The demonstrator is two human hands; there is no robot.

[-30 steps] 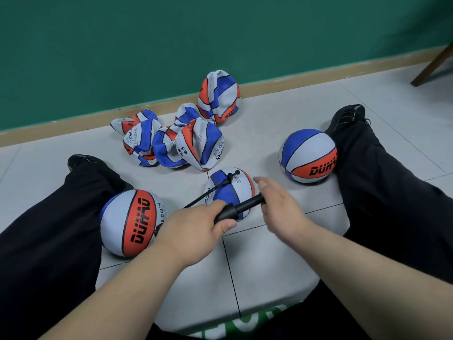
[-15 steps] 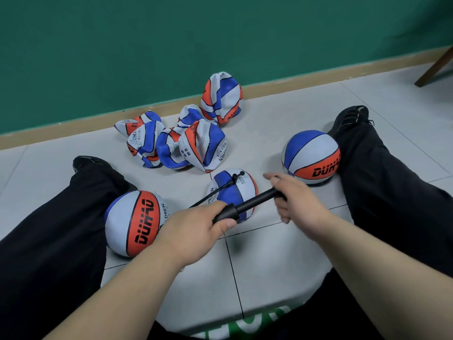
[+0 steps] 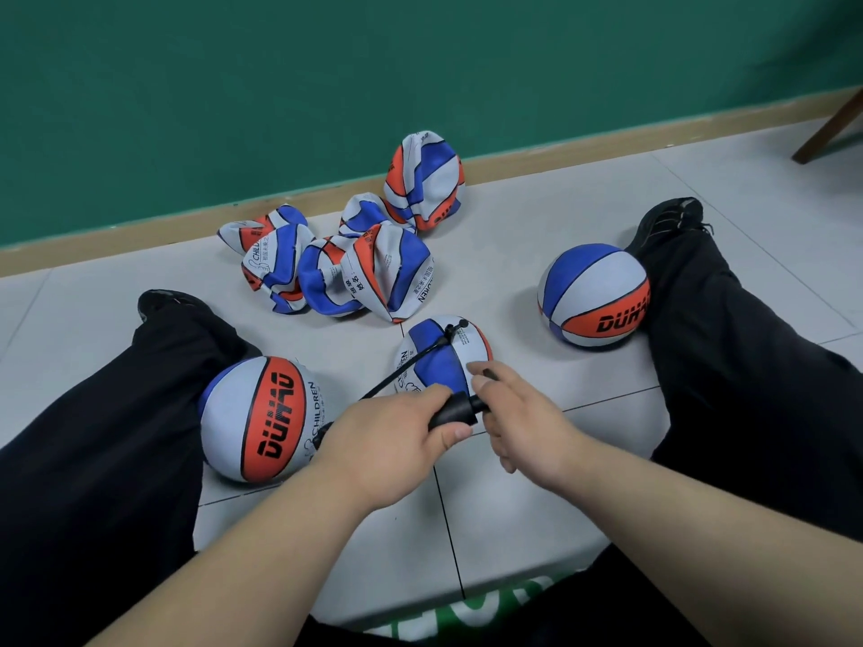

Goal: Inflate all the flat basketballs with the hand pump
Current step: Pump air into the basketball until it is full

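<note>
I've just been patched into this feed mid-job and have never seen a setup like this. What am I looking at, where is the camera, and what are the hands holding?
There is no machine here. A person sits on a tiled floor with legs spread and works with bare hands. The single picture comes from a wide-angle camera worn on the person's head, looking forward and down.

The left hand grips the barrel of a black hand pump. The right hand grips its handle, pushed close to the barrel. A thin hose runs from the pump to the top of the middle ball.

A round ball lies by the left leg, and another by the right. Beyond them, near the green wall, lies a heap of flat balls.
</note>
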